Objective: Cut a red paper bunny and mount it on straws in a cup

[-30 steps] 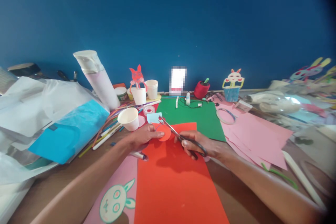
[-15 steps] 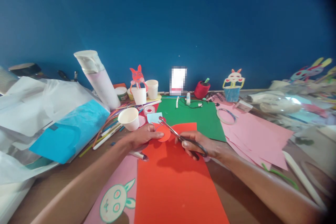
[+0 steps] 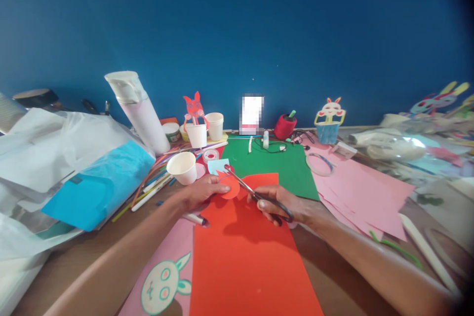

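Observation:
Between thumb and fingers, my left hand point(image 3: 204, 191) pinches a rounded orange paper cutout point(image 3: 232, 188) with a pointed tip at its upper edge. My right hand point(image 3: 276, 203) grips a pair of scissors point(image 3: 247, 188) by the dark handles, the blades pointing up and left beside the cutout. Whether the blades touch the paper I cannot tell. Below both hands lies a large orange paper sheet point(image 3: 252, 261). Left of it, a bunny face drawn in green point(image 3: 163, 284) rests on pink paper, and a marker point(image 3: 196, 218) lies near my left wrist.
A white paper cup point(image 3: 181, 168) tilts beside scattered pens. Behind are a green sheet point(image 3: 266, 155), a roll of tape point(image 3: 211, 156) and a tall white bottle point(image 3: 138, 113). Pink sheets point(image 3: 366, 190) spread on the right; a plastic-wrapped blue pack point(image 3: 99, 182) lies left.
The orange cutout has turned and shifted slightly in my left hand, its pointed tip now showing more clearly. My right hand and the scissors are almost unmoved.

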`<state>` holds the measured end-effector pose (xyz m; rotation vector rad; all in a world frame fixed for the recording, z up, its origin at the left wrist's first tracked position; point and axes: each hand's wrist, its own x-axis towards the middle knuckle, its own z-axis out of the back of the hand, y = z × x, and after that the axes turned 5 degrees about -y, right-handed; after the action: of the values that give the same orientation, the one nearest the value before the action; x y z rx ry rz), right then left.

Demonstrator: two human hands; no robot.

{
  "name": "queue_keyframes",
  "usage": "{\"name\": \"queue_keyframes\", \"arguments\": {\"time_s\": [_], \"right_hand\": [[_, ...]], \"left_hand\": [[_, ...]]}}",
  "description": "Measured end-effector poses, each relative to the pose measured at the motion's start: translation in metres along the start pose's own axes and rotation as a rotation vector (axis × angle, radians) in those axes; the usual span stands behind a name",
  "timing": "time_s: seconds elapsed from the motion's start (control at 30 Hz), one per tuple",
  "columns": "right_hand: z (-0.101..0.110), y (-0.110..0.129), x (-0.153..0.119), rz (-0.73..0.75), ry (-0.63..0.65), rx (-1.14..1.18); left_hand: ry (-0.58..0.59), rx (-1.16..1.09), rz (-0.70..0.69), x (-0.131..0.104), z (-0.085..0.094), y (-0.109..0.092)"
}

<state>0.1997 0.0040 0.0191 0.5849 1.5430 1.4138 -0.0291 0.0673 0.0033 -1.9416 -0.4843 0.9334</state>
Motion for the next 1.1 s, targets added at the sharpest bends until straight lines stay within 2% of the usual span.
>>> {"name": "queue_keyframes", "arguments": {"time_s": [0.17, 0.33, 0.47, 0.7, 1.1], "right_hand": [[-0.001, 0.0, 0.0, 0.014, -0.02, -0.01], [-0.006, 0.011, -0.004, -0.019, -0.032, -0.051], [-0.009, 0.016, -0.005, 0.01, -0.036, -0.057], [-0.009, 0.008, -0.003, 0.055, -0.013, -0.048], [-0.008, 0.001, -0.001, 0.026, -0.045, -0.037]], "left_hand": [[-0.004, -0.007, 0.001, 0.001, 0.001, 0.001], [0.015, -0.004, -0.007, 0.0, 0.001, 0.0], [0.036, 0.017, -0.011, -0.002, 0.001, -0.001], [0.058, 0.033, -0.002, -0.002, 0.002, -0.001], [0.03, 0.045, 0.008, -0.002, 0.003, 0.0]]}}
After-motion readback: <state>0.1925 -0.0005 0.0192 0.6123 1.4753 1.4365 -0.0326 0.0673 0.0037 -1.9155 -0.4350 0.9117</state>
